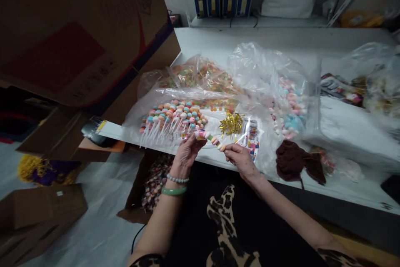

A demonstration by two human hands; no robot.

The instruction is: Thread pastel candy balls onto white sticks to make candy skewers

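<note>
My left hand (pixel 186 152) and my right hand (pixel 240 159) both grip a skewer of round pastel candies (pixel 212 140) above the white table's edge (pixel 218 158). The left fingers pinch its pink end, and the right fingertips hold its pale far end. Beyond my left hand, rows of finished candy skewers (pixel 171 121) lie on a sheet under clear plastic. A bunch of gold twist ties (pixel 231 124) sits just above my right hand. A printed candy packet (pixel 251 140) lies to the right of the ties.
Clear bags hold multicoloured small candies (pixel 200 77) and pink-blue candies (pixel 290 108). A dark brown cloth (pixel 300 163) lies on the table to the right. A large cardboard flap (pixel 78 33) overhangs the left. Below the table edge stands a box of wrapped sweets (pixel 154 181). Blue binders (pixel 223 0) stand on a back shelf.
</note>
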